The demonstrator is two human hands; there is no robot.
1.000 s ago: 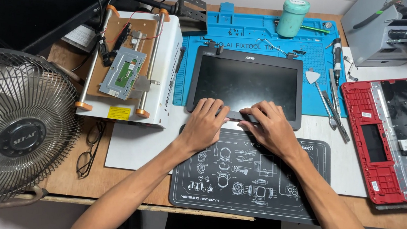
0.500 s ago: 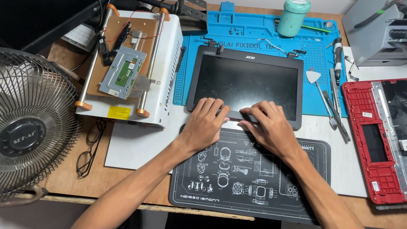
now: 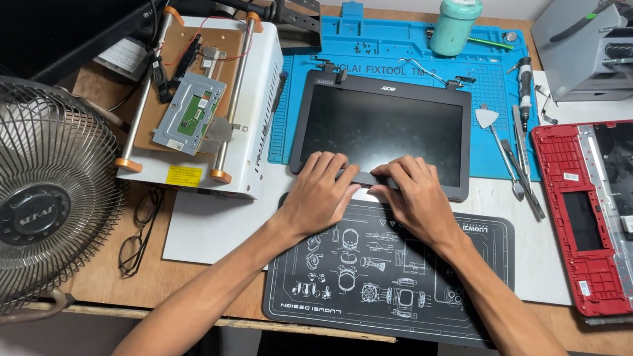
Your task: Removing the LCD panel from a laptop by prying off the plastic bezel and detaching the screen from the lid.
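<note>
Black and glassy, the laptop screen panel (image 3: 384, 134) lies flat in the middle of the frame, its top half on the blue repair mat (image 3: 407, 52) and its bottom edge toward me. Both my hands sit on that bottom bezel: my left hand (image 3: 320, 195) lies palm-down with its fingers spread over the lower left part of the frame, and my right hand (image 3: 415, 198) rests just beside it with its fingertips pressed to the bezel near the middle. Neither hand is closed around anything; the fingers lie flat on the panel's rim, and whether a fingertip hooks under the edge I cannot tell. Below my wrists lies a dark printed work mat (image 3: 392, 272) over a white sheet. Left of the panel stands a white heating machine (image 3: 254, 104) with a grey metal touchpad bracket (image 3: 190, 113) on its top, and further left a wire-caged fan (image 3: 24, 202) fills the lower left of the frame. Right of the panel lie metal pry tools (image 3: 513, 153), and beyond them, at the right edge, a red laptop base (image 3: 611, 208) sits opened up. A green canister (image 3: 454, 24) stands at the top. The panel's glass is dark and unlit, and two small hinges show at its top corners.
</note>
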